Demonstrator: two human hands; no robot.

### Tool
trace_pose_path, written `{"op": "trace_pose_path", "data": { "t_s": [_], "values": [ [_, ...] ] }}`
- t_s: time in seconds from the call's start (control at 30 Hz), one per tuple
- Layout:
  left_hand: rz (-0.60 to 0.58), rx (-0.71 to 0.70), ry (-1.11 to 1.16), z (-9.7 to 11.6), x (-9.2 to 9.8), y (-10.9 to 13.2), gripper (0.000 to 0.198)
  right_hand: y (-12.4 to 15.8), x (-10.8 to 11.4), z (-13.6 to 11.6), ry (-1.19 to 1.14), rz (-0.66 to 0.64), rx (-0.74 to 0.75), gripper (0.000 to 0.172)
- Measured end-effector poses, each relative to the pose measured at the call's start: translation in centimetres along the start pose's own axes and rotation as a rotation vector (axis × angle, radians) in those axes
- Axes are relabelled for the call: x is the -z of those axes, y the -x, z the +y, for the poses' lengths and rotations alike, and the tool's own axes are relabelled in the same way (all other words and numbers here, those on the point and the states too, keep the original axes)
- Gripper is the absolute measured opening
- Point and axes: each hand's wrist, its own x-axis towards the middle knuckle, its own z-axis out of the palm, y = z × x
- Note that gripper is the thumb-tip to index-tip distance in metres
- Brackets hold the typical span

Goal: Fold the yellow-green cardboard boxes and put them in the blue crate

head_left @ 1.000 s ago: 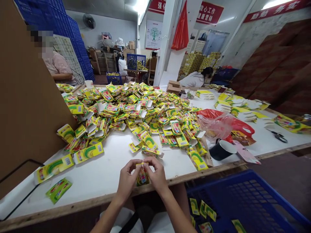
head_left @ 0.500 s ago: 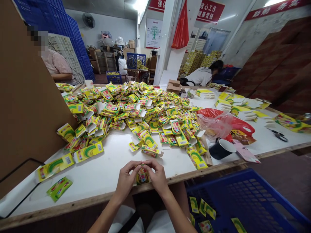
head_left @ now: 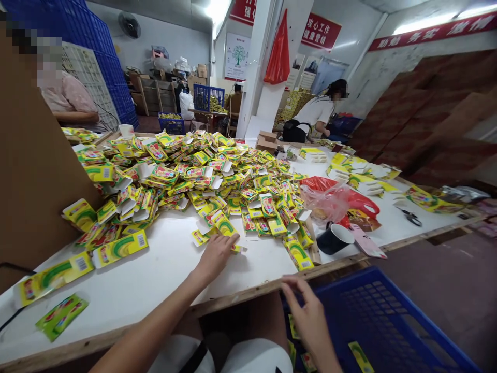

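Note:
My left hand [head_left: 217, 254] reaches over the front of the pile, its fingers curled down over a small yellow carton [head_left: 239, 249]. That carton's white end flap sticks out to the right; the thumb is hidden. Beside it, another yellow carton [head_left: 224, 225] leans at the pile's edge. My right hand [head_left: 306, 308] hangs off the table's front edge, above the blue crate [head_left: 388, 316]. Its fingers are apart and nothing shows between them. A few yellow cartons lie inside the crate, one carton [head_left: 360, 356] in plain sight.
A big heap of cartons [head_left: 186, 171] covers the table's middle. At right stand a dark mug [head_left: 334, 238], a pink phone-like item [head_left: 367, 241], a red plastic bag [head_left: 341, 194] and scissors [head_left: 410, 216]. A cardboard sheet [head_left: 34, 155] rises at left, near green packets [head_left: 62, 316].
My hands were together on a carton at the table edge and have parted. The left moved forward to the pile, the right moved right over the crate. The view turned slightly right.

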Motion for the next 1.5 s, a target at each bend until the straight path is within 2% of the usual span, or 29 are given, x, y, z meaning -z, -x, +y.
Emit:
{"op": "trace_pose_path", "data": {
  "t_s": [0.07,0.17,0.23,0.33,0.5,0.57,0.67,0.73,0.9,1.17,1.5],
  "values": [
    [0.068,0.096,0.164,0.6,0.1,1.0,0.038,0.2,-3.2,-0.9,-0.129,-0.048,-0.005,0.021],
    [0.144,0.215,0.514,1.7,0.8,3.9,0.038,0.2,-7.5,-2.5,-0.320,-0.131,0.037,0.019],
    [0.127,0.281,0.674,2.2,1.2,5.8,0.036,-0.1,-9.4,-3.2,-0.432,-0.191,0.061,0.020],
    [0.083,0.364,0.738,2.2,1.5,7.3,0.025,-0.7,-10.9,-3.7,-0.489,-0.257,0.081,0.018],
    [0.111,0.357,0.660,1.6,1.5,6.8,0.017,-2.4,-11.4,-4.5,-0.389,-0.381,0.174,0.016],
    [0.187,0.339,0.652,1.7,1.3,6.4,0.017,-2.8,-11.6,-4.7,-0.377,-0.355,0.192,0.013],
    [0.262,0.345,0.680,1.9,1.1,6.1,0.024,-2.9,-12.2,-4.9,-0.443,-0.240,0.168,0.015],
    [0.240,0.319,0.629,2.0,1.2,6.3,0.021,-2.7,-12.2,-4.9,-0.463,-0.236,0.189,0.018],
    [0.221,0.283,0.521,2.1,2.1,6.9,0.016,-2.1,-11.8,-5.5,-0.410,-0.294,0.277,0.012],
    [0.316,0.424,0.585,2.4,1.7,6.4,0.020,-2.7,-12.7,-6.0,-0.328,-0.239,0.204,0.011],
    [0.294,0.389,0.658,1.5,1.4,7.5,0.022,-2.1,-12.6,-5.2,-0.430,-0.301,0.178,0.011]
  ]
}}
